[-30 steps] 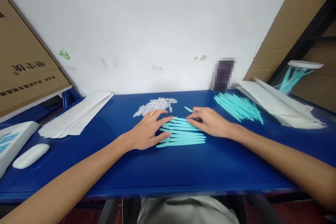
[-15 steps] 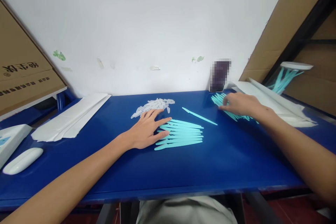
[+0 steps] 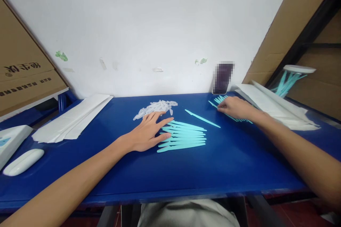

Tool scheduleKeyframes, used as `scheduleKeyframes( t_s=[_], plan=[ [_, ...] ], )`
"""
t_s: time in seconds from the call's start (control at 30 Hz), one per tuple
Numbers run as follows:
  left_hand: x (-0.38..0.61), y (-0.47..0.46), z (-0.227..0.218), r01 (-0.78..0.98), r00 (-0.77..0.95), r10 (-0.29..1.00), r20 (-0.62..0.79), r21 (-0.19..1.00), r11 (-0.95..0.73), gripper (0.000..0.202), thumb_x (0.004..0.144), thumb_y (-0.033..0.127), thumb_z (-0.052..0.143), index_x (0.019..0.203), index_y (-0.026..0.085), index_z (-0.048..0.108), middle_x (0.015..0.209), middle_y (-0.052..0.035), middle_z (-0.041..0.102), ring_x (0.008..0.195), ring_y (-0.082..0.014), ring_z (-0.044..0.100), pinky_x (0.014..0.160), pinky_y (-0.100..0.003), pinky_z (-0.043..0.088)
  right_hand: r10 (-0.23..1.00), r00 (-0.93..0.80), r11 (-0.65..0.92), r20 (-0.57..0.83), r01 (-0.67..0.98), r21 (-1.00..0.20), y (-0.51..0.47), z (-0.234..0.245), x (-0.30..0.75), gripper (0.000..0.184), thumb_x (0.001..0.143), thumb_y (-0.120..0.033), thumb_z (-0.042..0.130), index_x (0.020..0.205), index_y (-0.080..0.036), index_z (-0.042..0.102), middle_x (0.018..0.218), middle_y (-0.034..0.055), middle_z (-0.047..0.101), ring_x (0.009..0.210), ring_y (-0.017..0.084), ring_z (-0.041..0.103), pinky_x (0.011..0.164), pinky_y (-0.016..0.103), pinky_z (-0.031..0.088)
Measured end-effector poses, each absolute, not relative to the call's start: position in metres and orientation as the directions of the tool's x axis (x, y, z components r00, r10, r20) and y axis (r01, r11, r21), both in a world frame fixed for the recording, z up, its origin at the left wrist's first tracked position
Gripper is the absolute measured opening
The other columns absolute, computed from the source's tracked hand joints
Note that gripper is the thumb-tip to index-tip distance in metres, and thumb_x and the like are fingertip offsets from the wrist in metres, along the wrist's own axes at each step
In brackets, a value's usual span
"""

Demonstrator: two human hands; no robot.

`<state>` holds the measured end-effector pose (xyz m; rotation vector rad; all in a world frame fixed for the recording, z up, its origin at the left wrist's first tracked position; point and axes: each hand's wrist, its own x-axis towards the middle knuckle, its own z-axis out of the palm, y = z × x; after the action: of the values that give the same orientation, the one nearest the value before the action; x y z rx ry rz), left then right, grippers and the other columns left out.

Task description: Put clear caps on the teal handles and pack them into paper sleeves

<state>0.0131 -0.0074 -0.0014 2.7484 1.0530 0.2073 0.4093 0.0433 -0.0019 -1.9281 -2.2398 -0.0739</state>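
Observation:
My left hand (image 3: 148, 131) lies flat and open on the blue table (image 3: 186, 170), its fingertips on the left ends of a neat row of turquoise plastic sticks (image 3: 183, 135). One loose turquoise stick (image 3: 203, 118) lies apart, just behind that row. My right hand (image 3: 234, 108) rests on the pile of turquoise sticks (image 3: 221, 100) at the back right, fingers curled and pinching into the pile. A heap of small clear plastic caps (image 3: 157, 107) sits behind my left hand.
Folded white paper sheets lie at the left (image 3: 71, 120) and at the right (image 3: 274, 104). A white mouse-shaped object (image 3: 22, 162) and a white box (image 3: 12, 140) are at the far left. A cardboard box (image 3: 23, 71) leans at the left. A clear jar of sticks (image 3: 291, 78) stands far right.
My right hand left the row of sticks, went to the pile at the back right, and now has drawn slightly leftward on it. One stick was left lying alone. My left hand stayed put.

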Motion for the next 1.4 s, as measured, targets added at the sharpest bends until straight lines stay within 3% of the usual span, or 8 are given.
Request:
scheduleKeyframes(
  t_s=[0.2, 0.3, 0.47, 0.73, 0.93, 1.03, 1.2, 1.4],
  plan=[
    [0.011, -0.006, 0.001, 0.652, 0.729, 0.68, 0.081, 0.217, -0.726, 0.063, 0.102, 0.062, 0.031, 0.159, 0.037, 0.024, 0.163, -0.0098, 0.024, 0.148, -0.0377, 0.024, 0.115, -0.062, 0.027, 0.933, -0.333, 0.351, 0.138, 0.927, -0.132, 0.031, -0.007, 0.367, 0.041, 0.095, -0.036, 0.046, 0.114, -0.016, 0.076, 0.103, 0.011, 0.074, 0.092, 0.025, 0.067, 0.084, 0.034, 0.048],
    [0.006, 0.001, 0.0, 0.663, 0.72, 0.684, 0.113, 0.177, -0.727, 0.06, 0.103, 0.06, 0.029, 0.157, 0.034, 0.03, 0.159, -0.0116, 0.032, 0.146, -0.0358, 0.028, 0.115, -0.06, 0.026, 0.896, -0.42, 0.443, 0.145, 0.867, -0.23, 0.019, -0.005, 0.347, 0.051, 0.098, -0.047, 0.041, 0.118, -0.015, 0.074, 0.099, 0.0127, 0.069, 0.088, 0.025, 0.065, 0.08, 0.036, 0.049],
    [-0.009, 0.018, -0.002, 0.691, 0.695, 0.704, 0.148, 0.132, -0.711, 0.055, 0.103, 0.056, 0.03, 0.149, 0.029, 0.044, 0.151, -0.0131, 0.041, 0.139, -0.0349, 0.035, 0.11, -0.056, 0.033, 0.867, -0.481, 0.496, 0.132, 0.806, -0.324, 0.01, -0.006, 0.34, 0.051, 0.094, -0.052, 0.049, 0.125, -0.017, 0.07, 0.099, 0.0118, 0.064, 0.085, 0.025, 0.062, 0.074, 0.038, 0.049],
    [-0.026, 0.034, -0.001, 0.706, 0.669, 0.716, 0.199, 0.133, -0.696, 0.051, 0.103, 0.052, 0.033, 0.137, 0.024, 0.059, 0.139, -0.014, 0.051, 0.129, -0.0325, 0.046, 0.107, -0.052, 0.039, 0.84, -0.506, 0.543, 0.197, 0.771, -0.332, 0.013, -0.01, 0.342, 0.042, 0.095, -0.047, 0.049, 0.115, -0.021, 0.074, 0.101, 0.0104, 0.063, 0.081, 0.022, 0.062, 0.072, 0.037, 0.05],
    [-0.033, 0.04, -0.002, 0.689, 0.668, 0.699, 0.255, 0.144, -0.711, 0.05, 0.103, 0.051, 0.034, 0.13, 0.023, 0.064, 0.136, -0.0133, 0.054, 0.125, -0.0303, 0.05, 0.106, -0.048, 0.042, 0.847, -0.499, 0.532, 0.184, 0.794, -0.294, 0.009, -0.007, 0.342, 0.044, 0.095, -0.048, 0.049, 0.117, -0.019, 0.073, 0.103, 0.0119, 0.065, 0.081, 0.023, 0.063, 0.07, 0.037, 0.051],
    [-0.03, 0.037, -0.002, 0.692, 0.669, 0.703, 0.242, 0.141, -0.708, 0.05, 0.103, 0.05, 0.034, 0.134, 0.022, 0.062, 0.138, -0.0144, 0.052, 0.127, -0.0314, 0.048, 0.106, -0.049, 0.042, 0.866, -0.466, 0.5, 0.181, 0.819, -0.281, 0.009, -0.005, 0.341, 0.04, 0.093, -0.047, 0.051, 0.11, -0.019, 0.074, 0.098, 0.0112, 0.067, 0.08, 0.023, 0.063, 0.07, 0.036, 0.049],
    [-0.015, 0.028, -0.003, 0.693, 0.699, 0.687, 0.197, 0.05, -0.719, 0.049, 0.104, 0.047, 0.033, 0.143, 0.026, 0.053, 0.148, -0.0148, 0.042, 0.137, -0.0345, 0.036, 0.108, -0.054, 0.035, 0.92, -0.389, 0.378, 0.039, 0.859, -0.344, 0.007, 0.005, 0.339, 0.033, 0.088, -0.049, 0.054, 0.088, -0.019, 0.069, 0.085, 0.0069, 0.067, 0.072, 0.019, 0.06, 0.064, 0.03, 0.045],
    [-0.006, 0.022, -0.003, 0.668, 0.735, 0.656, 0.169, -0.016, -0.744, 0.047, 0.105, 0.044, 0.034, 0.133, 0.019, 0.062, 0.136, -0.0131, 0.055, 0.129, -0.0319, 0.042, 0.107, -0.05, 0.033, 0.911, -0.402, 0.352, -0.092, 0.874, -0.334, 0.001, 0.015, 0.34, 0.029, 0.086, -0.045, 0.051, 0.073, -0.021, 0.061, 0.068, 0.0012, 0.059, 0.06, 0.016, 0.049, 0.056, 0.028, 0.035]
  ],
)
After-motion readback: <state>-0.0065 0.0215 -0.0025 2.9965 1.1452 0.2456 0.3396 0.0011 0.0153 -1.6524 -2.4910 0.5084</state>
